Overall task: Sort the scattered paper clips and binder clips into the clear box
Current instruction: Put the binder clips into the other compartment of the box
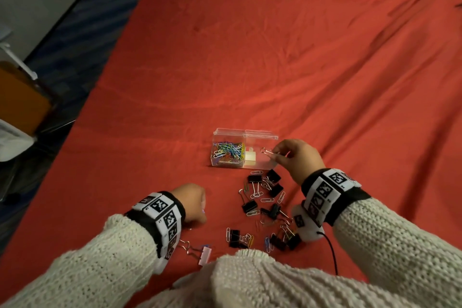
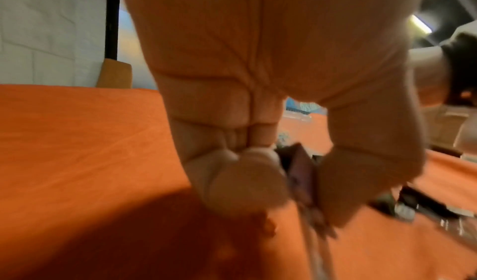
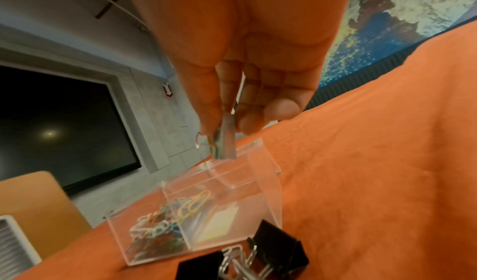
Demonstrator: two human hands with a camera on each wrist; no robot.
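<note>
The clear box stands open on the red cloth, with coloured paper clips in its left compartment and a pale clip in the right one. My right hand pinches a silvery binder clip by its body just above the right compartment of the box; the clip's wire handles stick out to the left. My left hand hovers low over the cloth, left of the scattered clips. Its thumb and fingers pinch a small purple binder clip, blurred.
A pink binder clip lies by my left wrist. Black binder clips and loose paper clips are spread between the box and my body. The box lid stands open behind it. Red cloth stretches far beyond.
</note>
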